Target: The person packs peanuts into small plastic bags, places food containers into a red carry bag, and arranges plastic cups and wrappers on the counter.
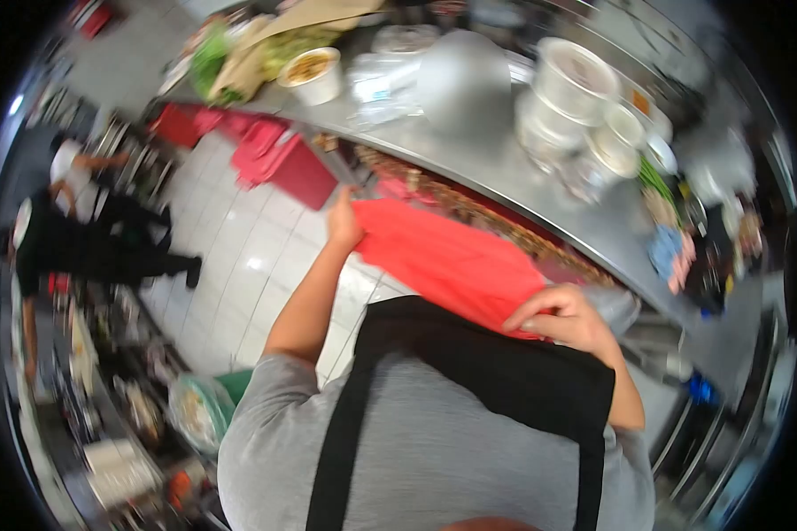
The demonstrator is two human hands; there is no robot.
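A red cloth-like sheet (447, 257) is stretched between my two hands, in front of my black apron (469, 354). My left hand (344, 221) grips its upper left end, with the fingers closed round the edge. At the lower right end, my right hand (562, 317) pinches the edge between thumb and fingers. Whether the sheet is cloth or thin plastic cannot be made out. Beyond it runs the front edge of a steel counter (478, 164).
On the counter stand a bowl of food (312, 74), stacked white tubs (576, 84), plastic bags (385, 88) and leafy greens (211, 62). A red bin (283, 164) stands below. Two people (88, 239) are at the left. A green bin (205, 403) is behind me.
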